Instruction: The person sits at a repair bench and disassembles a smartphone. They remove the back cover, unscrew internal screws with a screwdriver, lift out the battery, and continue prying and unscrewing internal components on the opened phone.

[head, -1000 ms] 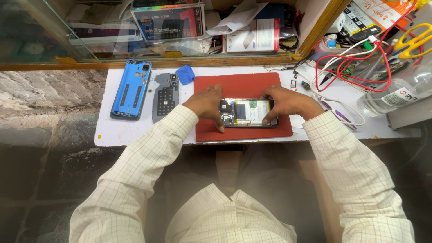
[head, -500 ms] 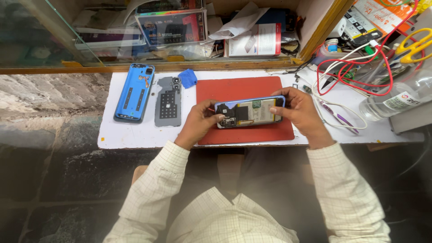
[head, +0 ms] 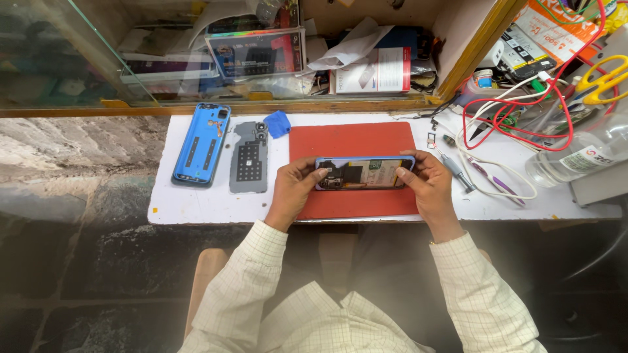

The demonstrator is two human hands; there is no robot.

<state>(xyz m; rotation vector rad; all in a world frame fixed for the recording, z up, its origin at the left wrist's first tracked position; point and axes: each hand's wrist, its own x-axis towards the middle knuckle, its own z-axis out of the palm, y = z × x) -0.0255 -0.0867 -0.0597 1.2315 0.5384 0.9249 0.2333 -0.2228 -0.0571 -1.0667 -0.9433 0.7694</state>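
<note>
From the head view, looking down, I hold an opened blue-framed phone with its back removed and its innards showing [head: 364, 173] sideways between both hands, just above a flat red rectangular work mat [head: 353, 140]. My left hand [head: 294, 189] grips the phone's left end, thumb laid over the exposed parts and fingers curled underneath. My right hand [head: 425, 183] clasps the right end the same way, thumb on top near the upper corner. Both hands are closed on the phone, and it sits level between them over the middle of the mat.

The mat lies on a white surface [head: 196, 206]. To the left of the mat a grey plastic inner cover plate with a grid of small holes [head: 249, 157] lies flat, and just beside it, further left, a bright blue phone back shell [head: 201, 144] lies inside up. A small blue cloth scrap [head: 278, 123] sits near the plate's upper end, close to the mat's top left corner.

To the right of my right hand a thin metal-tipped tool [head: 454, 171] rests on the surface, near a tangle of red and white wires [head: 517, 111]. A clear plastic bottle [head: 575, 157] lies on its side at the far right, and yellow-handled scissors [head: 605, 78] sit beyond it.
</note>
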